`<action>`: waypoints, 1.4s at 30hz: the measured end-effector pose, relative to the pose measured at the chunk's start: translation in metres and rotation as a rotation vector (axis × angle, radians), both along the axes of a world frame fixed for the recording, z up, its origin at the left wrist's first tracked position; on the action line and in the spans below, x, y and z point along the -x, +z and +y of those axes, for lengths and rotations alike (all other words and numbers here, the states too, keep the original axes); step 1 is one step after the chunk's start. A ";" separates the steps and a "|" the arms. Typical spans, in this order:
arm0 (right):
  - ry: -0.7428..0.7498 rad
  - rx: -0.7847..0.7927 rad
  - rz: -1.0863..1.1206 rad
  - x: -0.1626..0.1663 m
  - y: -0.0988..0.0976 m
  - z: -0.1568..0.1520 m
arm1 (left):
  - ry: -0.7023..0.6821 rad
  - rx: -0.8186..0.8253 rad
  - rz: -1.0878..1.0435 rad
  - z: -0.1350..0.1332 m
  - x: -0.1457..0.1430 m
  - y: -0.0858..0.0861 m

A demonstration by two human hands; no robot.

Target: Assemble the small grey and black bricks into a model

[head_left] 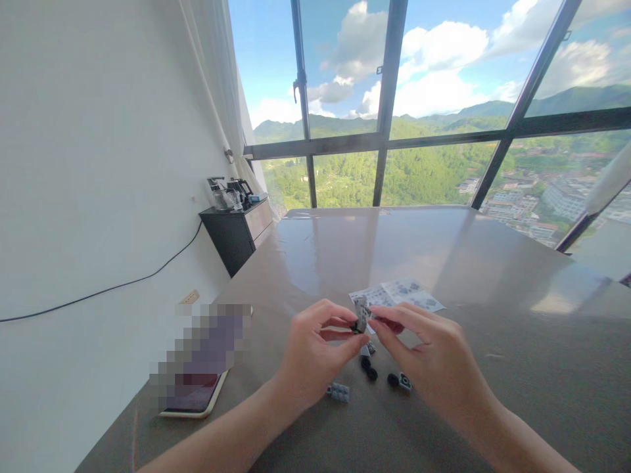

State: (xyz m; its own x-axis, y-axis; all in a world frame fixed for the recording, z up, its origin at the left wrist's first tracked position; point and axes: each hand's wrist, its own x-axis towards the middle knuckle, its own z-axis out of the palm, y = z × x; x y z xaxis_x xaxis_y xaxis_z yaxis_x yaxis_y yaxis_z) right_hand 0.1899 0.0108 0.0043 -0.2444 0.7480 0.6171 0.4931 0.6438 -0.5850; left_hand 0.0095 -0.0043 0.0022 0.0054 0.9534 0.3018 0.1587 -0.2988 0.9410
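Both my hands meet above the brown table (493, 315) and pinch one small grey brick assembly (361, 314). My left hand (315, 351) grips it from the left with thumb and fingers. My right hand (434, 358) holds it from the right with fingertips. Beneath my hands lie loose parts: a grey studded brick (339, 392), small black round pieces (369, 368) and another small grey piece (405, 382). A printed instruction sheet (399, 293) lies flat just beyond my hands.
A phone (194, 394) lies near the table's left edge. A dark side cabinet (236, 233) with appliances on top stands against the white wall. Large windows run behind the table. A black cable (98, 292) runs along the wall.
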 end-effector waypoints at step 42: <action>0.136 0.133 0.286 0.003 -0.008 0.004 | -0.005 -0.201 -0.033 -0.004 -0.002 -0.005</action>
State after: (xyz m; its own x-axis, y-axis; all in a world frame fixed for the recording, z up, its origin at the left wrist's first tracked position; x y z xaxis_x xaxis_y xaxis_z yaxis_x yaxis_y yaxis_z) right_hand 0.1864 0.0148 -0.0036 -0.1784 0.7992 0.5740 0.2115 0.6008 -0.7709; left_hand 0.0110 -0.0078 -0.0024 -0.0031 0.8737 0.4864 0.1274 -0.4821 0.8668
